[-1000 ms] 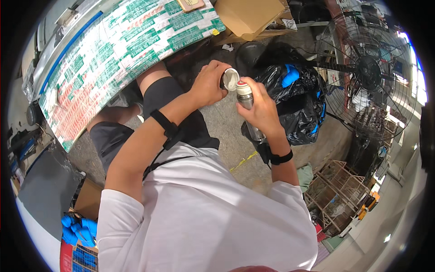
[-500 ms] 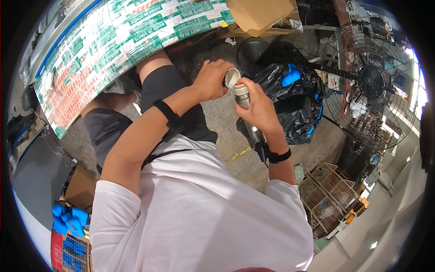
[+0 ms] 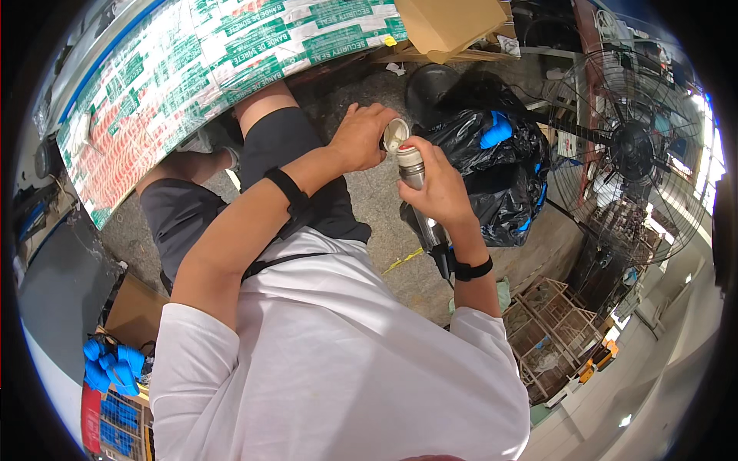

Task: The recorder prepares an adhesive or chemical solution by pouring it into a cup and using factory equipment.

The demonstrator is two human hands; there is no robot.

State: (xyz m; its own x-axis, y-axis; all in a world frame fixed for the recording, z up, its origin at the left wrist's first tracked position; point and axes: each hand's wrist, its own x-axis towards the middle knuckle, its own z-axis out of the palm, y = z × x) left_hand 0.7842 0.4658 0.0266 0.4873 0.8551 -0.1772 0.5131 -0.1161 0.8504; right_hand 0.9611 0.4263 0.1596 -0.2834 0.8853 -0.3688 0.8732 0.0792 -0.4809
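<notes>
Over the grey floor, my right hand [image 3: 437,184] is wrapped round a steel thermos flask [image 3: 413,174] with a cream collar and a red spot on top. The flask is tilted, its top toward my left hand. Closed on a small cream cup [image 3: 395,135], my left hand [image 3: 361,137] keeps it right beside the top of the flask. The inside of the cup faces partly up toward me; what it contains, I cannot make out. Black bands circle both my forearms.
Beyond my knees stands a work surface [image 3: 184,84] covered in green and white printed tape, with a brown cardboard piece [image 3: 453,23] beside it. To the right are a black plastic bag [image 3: 492,177], a large caged fan [image 3: 630,146] and a rusty wire crate [image 3: 553,334]. Blue bundles [image 3: 115,365] lie lower left.
The view has shifted slightly. Both hands keep their hold on the cup and the flask, which stay close together with hardly any movement.
</notes>
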